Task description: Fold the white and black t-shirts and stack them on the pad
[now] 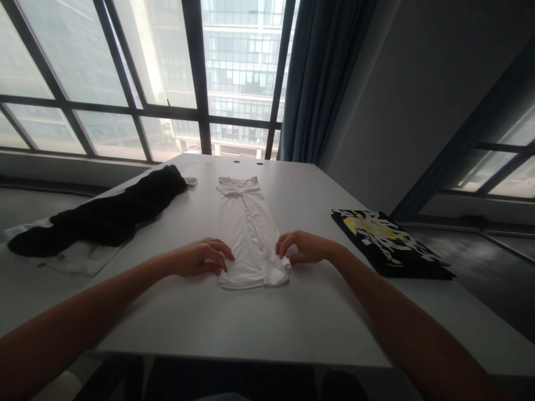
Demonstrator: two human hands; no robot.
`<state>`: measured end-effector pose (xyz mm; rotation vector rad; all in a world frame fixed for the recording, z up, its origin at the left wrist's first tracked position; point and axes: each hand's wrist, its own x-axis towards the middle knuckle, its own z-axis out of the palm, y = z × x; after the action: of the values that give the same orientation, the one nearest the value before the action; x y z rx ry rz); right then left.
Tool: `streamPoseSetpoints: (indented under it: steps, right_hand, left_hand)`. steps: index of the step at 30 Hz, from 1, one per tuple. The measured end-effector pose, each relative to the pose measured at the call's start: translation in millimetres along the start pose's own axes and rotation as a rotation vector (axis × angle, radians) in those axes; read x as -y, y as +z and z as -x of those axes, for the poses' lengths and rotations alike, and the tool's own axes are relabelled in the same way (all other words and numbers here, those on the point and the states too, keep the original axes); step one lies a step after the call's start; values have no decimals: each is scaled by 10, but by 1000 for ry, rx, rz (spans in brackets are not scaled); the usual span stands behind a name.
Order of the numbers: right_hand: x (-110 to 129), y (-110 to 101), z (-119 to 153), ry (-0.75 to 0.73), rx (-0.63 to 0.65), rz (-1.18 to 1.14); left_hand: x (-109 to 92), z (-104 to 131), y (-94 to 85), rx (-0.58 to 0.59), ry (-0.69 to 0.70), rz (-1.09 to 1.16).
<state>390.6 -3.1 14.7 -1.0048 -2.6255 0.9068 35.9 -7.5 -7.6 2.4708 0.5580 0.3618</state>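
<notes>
A white T-shirt (pixel 248 234) lies folded into a long narrow strip on the table in front of me, its collar end pointing away. My left hand (pixel 203 257) rests at its left edge near the close end, fingers loosely bent and apart, fingertips touching the cloth. At the opposite edge, close to the near right corner, my right hand (pixel 303 247) pinches the fabric between thumb and fingers. A small bunched bit of white cloth shows beside those fingertips.
Black and white garments (pixel 112 214) lie heaped along the left of the white table (pixel 242 328). A folded black garment with a yellow and white print (pixel 384 239) sits near the right edge. Beyond the far end are windows and a dark blue curtain (pixel 320 83).
</notes>
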Motion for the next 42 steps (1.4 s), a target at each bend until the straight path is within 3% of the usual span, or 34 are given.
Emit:
streamPoseSetpoints:
  steps: [5, 10, 12, 14, 17, 18, 20, 23, 28, 36, 42]
  right_hand:
    - [49, -112, 92, 78, 56, -99]
    - [279, -81, 119, 53, 202, -294]
    - [313, -59, 55, 36, 184, -406]
    - [286, -46, -78, 42, 41, -493]
    - [177, -14, -347, 158, -355, -543]
    - [136, 9, -428, 234, -471, -544]
    - [64, 79, -538, 387, -578, -535]
    - [-17, 213, -564, 484, -522, -456]
    - [-99, 325, -518, 445, -456, -211]
    - [-270, 377, -660, 185, -644, 53]
    - [-182, 409, -617, 395, -528, 394]
  left_hand:
    - [-165, 43, -173, -1, -14, 170]
    - [-381, 180, -379, 125, -71, 333]
    - [-384, 218, -455, 126, -104, 418]
    - [-289, 211, -508, -61, -167, 502]
    - [4, 119, -503, -541, -325, 588]
    - [117, 83, -476, -652, -397, 603]
    - [321, 30, -393, -730, -560, 616]
    - [514, 10, -252, -640, -683, 551]
    - [517, -36, -143, -546, -646, 194]
    - [288, 59, -227, -659, -563, -196]
    - [430, 65, -88, -550, -497, -447]
